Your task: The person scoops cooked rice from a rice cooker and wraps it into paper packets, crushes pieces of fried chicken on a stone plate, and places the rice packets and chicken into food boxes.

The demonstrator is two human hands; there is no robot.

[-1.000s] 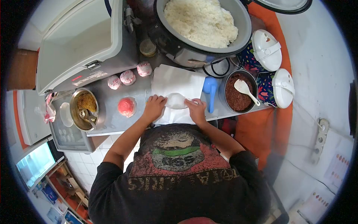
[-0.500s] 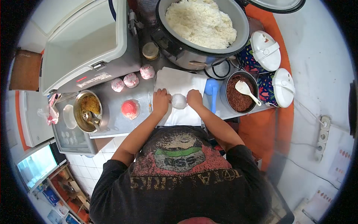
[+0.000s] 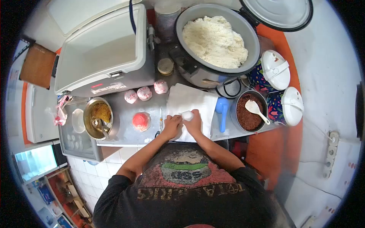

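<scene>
A small white wrapped bundle [image 3: 187, 115] sits between my hands, over a stack of white paper [image 3: 199, 99] on the metal table. My left hand [image 3: 173, 126] is closed at the bundle's left side. On its lower right, my right hand [image 3: 193, 123] is closed round it, and the fingers partly hide it. Left of the paper stands a pink-red cup [image 3: 141, 121] on clear plastic. Three printed wrapped balls, one of them [image 3: 161, 86] by the paper's corner, lie behind it. A blue scoop [image 3: 222, 110] rests just right of the paper.
A large open cooker [image 3: 178, 34] of white rice stands behind the paper, beside an open cooler box [image 3: 142, 57]. At right are a pot [image 3: 235, 117] of brown food with a white spoon and two patterned containers [image 3: 275, 110]. A metal bowl [image 3: 86, 127] stands at left.
The white bundle looks smaller and more covered by my hands, which have closed in on it. The whole view has shifted, with the table's things now lower and further right.
</scene>
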